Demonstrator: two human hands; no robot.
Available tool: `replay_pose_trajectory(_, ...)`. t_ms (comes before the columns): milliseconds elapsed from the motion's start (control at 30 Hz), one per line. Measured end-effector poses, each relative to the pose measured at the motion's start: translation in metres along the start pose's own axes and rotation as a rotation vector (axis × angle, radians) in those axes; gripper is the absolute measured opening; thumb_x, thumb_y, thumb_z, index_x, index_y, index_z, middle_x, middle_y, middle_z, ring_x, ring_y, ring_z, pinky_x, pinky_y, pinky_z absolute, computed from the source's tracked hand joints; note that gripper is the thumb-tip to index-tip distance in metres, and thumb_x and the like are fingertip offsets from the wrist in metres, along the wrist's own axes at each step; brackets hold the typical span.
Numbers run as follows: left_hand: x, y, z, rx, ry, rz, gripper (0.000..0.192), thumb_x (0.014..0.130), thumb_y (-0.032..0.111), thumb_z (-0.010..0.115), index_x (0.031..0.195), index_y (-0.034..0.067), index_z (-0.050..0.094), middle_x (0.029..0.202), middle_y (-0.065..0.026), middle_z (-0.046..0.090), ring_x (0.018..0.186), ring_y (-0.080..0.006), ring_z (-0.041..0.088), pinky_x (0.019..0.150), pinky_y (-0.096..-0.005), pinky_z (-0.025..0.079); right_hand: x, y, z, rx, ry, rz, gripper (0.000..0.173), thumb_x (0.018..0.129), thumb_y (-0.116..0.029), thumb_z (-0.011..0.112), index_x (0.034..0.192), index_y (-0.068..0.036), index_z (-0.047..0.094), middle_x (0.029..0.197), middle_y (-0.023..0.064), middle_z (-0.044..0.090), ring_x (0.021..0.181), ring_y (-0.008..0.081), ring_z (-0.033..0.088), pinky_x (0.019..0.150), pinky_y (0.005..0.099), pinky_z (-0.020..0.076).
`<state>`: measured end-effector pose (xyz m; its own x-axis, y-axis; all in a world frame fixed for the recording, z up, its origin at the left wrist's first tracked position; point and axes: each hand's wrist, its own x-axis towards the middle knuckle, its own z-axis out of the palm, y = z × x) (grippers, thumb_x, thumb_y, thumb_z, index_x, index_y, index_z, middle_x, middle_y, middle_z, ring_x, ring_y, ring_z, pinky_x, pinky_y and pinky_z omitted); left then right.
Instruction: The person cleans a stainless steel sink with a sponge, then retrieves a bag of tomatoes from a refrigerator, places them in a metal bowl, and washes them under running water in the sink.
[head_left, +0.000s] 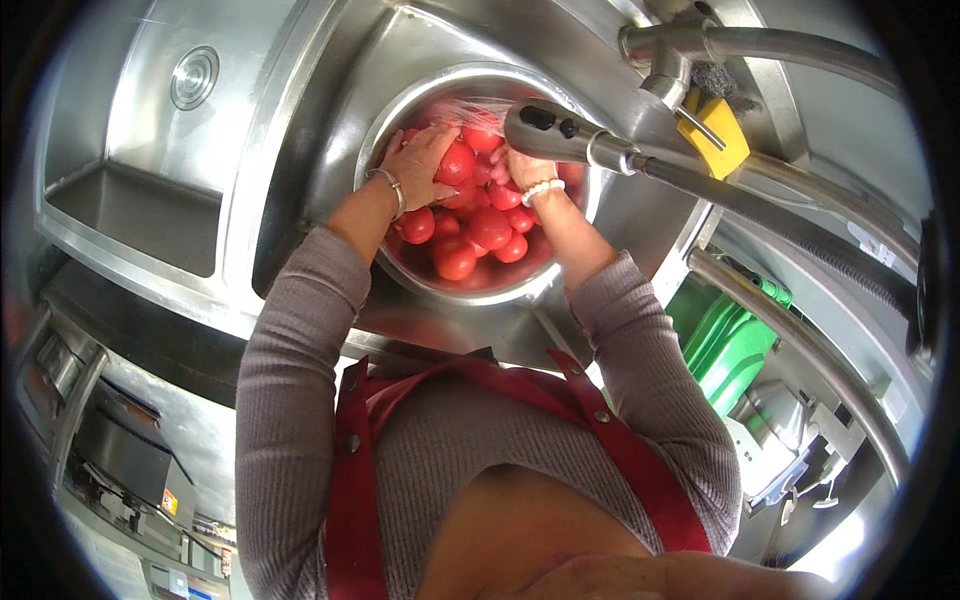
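A round stainless steel bowl (396, 271) stands in a metal sink basin (341, 150), filled with red tomatoes (489, 228). My left hand (421, 166), with a bracelet at the wrist, reaches into the bowl's left side. Its fingers and thumb lie around one wet tomato (455, 163). Among the tomatoes on the right is my right hand (531, 169), a beaded bracelet at its wrist. The sprayer head partly covers that hand, so what its fingers hold is unclear. From this metal sprayer head (547, 129), streaks of water run over the tomatoes at the back.
The sprayer's hose (750, 199) stretches off to the right. Behind it sit a metal faucet (667, 71), a yellow sponge or cloth (716, 139) and a dark scouring pad (712, 79). A second basin (142, 217) is at left. Green plastic containers (731, 345) stand below right.
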<state>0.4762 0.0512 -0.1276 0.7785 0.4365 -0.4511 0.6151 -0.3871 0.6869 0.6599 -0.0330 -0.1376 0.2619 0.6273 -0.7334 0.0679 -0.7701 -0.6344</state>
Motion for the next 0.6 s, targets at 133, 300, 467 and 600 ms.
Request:
replay_pose_trajectory(133, 0.003, -0.013, 0.002, 0.021, 0.015, 0.022, 0.078, 0.074, 0.034, 0.065, 0.138, 0.016, 0.024, 0.126, -0.0123, 0.049, 0.119, -0.0310, 0.044, 0.102, -0.0474, 0.027, -0.029, -0.001, 0.028, -0.442, 0.158, -0.520, 0.050, 0.080, -0.015, 0.061, 0.126, -0.006, 0.046, 0.108, 0.0258, 0.057, 0.101, 0.0339, 0.058, 0.087, 0.0392, 0.0469)
replay_pose_trajectory(300, 0.016, 0.005, -0.006, 0.042, 0.086, -0.294, 0.062, 0.082, 0.042, 0.052, 0.134, 0.012, 0.034, 0.100, -0.0165, 0.063, 0.090, -0.0332, 0.061, 0.081, -0.0448, 0.046, -0.049, 0.024, 0.062, -0.714, 0.113, -0.517, 0.062, 0.075, -0.030, 0.067, 0.122, 0.002, 0.043, 0.113, 0.0234, 0.051, 0.101, 0.0373, 0.051, 0.088, 0.0412, 0.0427)
replay_pose_trajectory(467, -0.012, -0.008, 0.005, 0.262, 0.105, -0.021, 0.033, 0.086, 0.029, 0.051, 0.113, 0.011, 0.049, 0.083, -0.0113, 0.066, 0.081, -0.0319, 0.064, 0.073, -0.0414, 0.049, -0.009, 0.023, 0.073, -0.954, 0.169, -0.467, 0.038, 0.079, -0.040, 0.057, 0.091, -0.004, 0.060, 0.086, 0.0175, 0.061, 0.086, 0.0337, 0.055, 0.080, 0.0412, 0.0443)
replay_pose_trajectory(600, -0.047, 0.027, -0.006, 0.343, -0.388, -0.167, 0.046, 0.080, 0.025, 0.060, 0.123, 0.012, 0.046, 0.116, -0.0127, 0.054, 0.094, -0.0290, 0.060, 0.078, -0.0406, 0.049, -0.004, 0.023, 0.051, -0.298, 0.268, -0.251, 0.026, 0.086, -0.029, 0.054, 0.089, -0.004, 0.058, 0.071, 0.0141, 0.062, 0.058, 0.0330, 0.059, 0.061, 0.0419, 0.0509)
